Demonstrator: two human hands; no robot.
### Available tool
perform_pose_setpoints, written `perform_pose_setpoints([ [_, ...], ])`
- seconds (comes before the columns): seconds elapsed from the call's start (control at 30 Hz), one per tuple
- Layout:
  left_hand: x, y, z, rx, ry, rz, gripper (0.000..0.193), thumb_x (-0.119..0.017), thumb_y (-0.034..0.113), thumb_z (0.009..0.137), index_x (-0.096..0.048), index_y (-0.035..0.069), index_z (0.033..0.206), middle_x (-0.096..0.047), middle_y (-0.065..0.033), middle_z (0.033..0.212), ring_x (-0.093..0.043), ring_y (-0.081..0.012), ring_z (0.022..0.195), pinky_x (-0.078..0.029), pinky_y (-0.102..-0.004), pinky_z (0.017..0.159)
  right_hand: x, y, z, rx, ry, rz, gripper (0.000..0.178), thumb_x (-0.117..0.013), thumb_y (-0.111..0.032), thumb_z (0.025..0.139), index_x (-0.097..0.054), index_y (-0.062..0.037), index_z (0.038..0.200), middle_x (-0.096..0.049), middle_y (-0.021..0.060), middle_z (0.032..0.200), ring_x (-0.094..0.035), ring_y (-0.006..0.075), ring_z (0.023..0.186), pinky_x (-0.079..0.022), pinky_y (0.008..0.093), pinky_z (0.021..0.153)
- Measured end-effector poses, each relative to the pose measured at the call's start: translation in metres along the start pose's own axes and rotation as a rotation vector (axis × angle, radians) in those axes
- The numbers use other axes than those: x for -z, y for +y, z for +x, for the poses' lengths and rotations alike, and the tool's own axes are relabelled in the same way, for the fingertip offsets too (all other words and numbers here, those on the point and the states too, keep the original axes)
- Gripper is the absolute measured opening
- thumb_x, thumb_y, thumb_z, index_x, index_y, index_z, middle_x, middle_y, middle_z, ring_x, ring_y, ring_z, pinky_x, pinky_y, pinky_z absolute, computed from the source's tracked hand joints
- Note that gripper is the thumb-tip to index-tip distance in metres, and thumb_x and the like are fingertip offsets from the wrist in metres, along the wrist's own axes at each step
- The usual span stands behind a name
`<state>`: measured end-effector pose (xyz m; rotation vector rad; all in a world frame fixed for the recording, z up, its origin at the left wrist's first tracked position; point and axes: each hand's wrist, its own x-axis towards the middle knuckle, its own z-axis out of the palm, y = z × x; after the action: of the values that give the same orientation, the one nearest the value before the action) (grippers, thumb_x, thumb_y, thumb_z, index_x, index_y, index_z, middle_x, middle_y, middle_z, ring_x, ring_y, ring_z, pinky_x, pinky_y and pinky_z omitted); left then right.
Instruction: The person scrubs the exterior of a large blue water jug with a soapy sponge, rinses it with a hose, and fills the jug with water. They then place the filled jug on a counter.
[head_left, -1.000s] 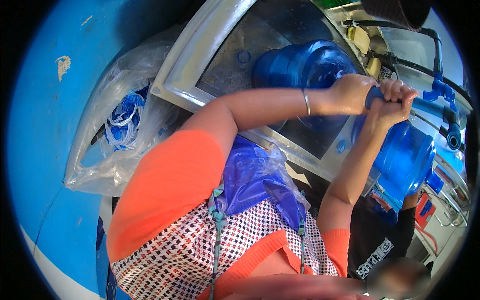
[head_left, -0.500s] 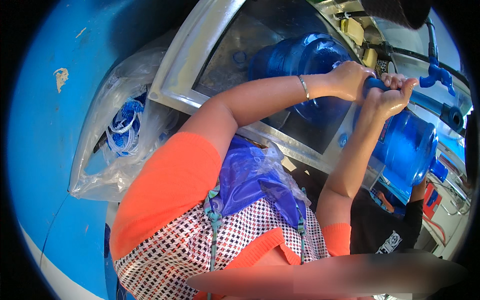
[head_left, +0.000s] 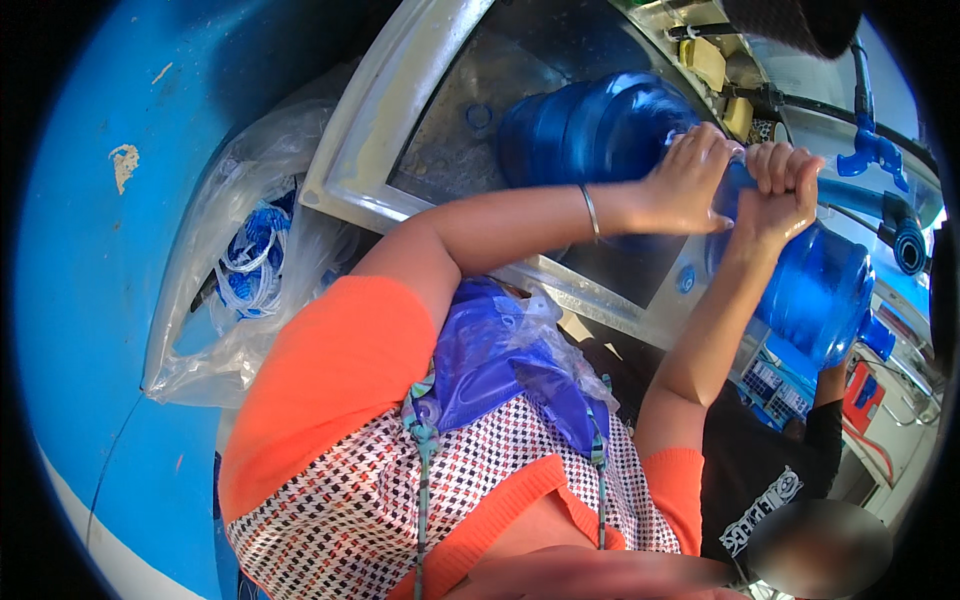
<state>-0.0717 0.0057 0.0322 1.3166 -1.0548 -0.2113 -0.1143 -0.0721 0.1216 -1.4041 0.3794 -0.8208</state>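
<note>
Two large blue water jugs are up ahead. One jug (head_left: 600, 130) lies on its side in a steel basin (head_left: 365, 150). The other jug (head_left: 825, 290) hangs tilted to the right of it. My left hand (head_left: 690, 180), with a thin bangle on the wrist, is wrapped around the top of the right jug and rests against the lying jug. My right hand (head_left: 785, 190) is a tight fist on that same top. The neck and cap are hidden under my fingers.
A person in a black printed shirt (head_left: 760, 480) stands at lower right, one arm (head_left: 830, 400) raised under the tilted jug. A clear plastic bag (head_left: 250, 280) of blue rings hangs by a blue wall (head_left: 90, 300). Blue taps and pipes (head_left: 870, 150) run at the upper right.
Both hands keep the same grip. The tilted jug has lifted slightly and the view has shifted a little.
</note>
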Motion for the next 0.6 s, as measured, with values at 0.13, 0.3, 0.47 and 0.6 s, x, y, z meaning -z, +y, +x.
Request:
perform_pose_setpoints([
  [0.13,0.011,-0.033,0.03,-0.156,-0.45,-0.282,0.067,-0.085,0.037,0.059,-0.059,0.002,0.11,-0.065,-0.02,0.106,-0.062,-0.0355,0.103,-0.049,-0.0409,0.088,-0.001,0.001,-0.006,-0.02,-0.358,-0.04,0.046,-0.059,-0.041,0.093,-0.038,-0.0129,0.063,-0.031,-0.0023,0.055,-0.027,0.0118,0.05,-0.022,0.0273,0.052],
  [0.3,-0.012,-0.034,0.026,-0.035,-0.243,-0.151,0.059,-0.084,0.035,0.054,-0.066,0.004,0.101,-0.068,-0.0195,0.091,-0.065,-0.0382,0.089,-0.053,-0.0419,0.077,0.004,0.01,0.004,0.141,0.372,-0.001,0.044,-0.059,-0.04,0.094,-0.039,-0.0139,0.064,-0.033,-0.0022,0.057,-0.029,0.0111,0.052,-0.024,0.0273,0.052],
  [0.47,-0.001,-0.062,0.045,-0.062,-0.683,-0.388,0.064,-0.084,0.033,0.054,-0.064,-0.003,0.104,-0.067,-0.0237,0.098,-0.064,-0.0401,0.092,-0.052,-0.0399,0.082,0.006,0.004,0.004,-0.02,-0.301,0.047,0.048,-0.056,-0.042,0.094,-0.034,-0.0147,0.062,-0.031,-0.0026,0.055,-0.027,0.0106,0.051,-0.024,0.0297,0.054],
  [0.6,-0.006,-0.041,0.012,-0.01,-0.199,-0.219,0.064,-0.081,0.027,0.061,-0.058,-0.004,0.112,-0.065,-0.022,0.102,-0.061,-0.0394,0.097,-0.049,-0.0415,0.086,-0.005,0.012,0.006,0.052,-0.096,-0.007,0.047,-0.057,-0.043,0.094,-0.037,-0.0137,0.063,-0.031,-0.0025,0.055,-0.029,0.0105,0.051,-0.024,0.0282,0.053],
])
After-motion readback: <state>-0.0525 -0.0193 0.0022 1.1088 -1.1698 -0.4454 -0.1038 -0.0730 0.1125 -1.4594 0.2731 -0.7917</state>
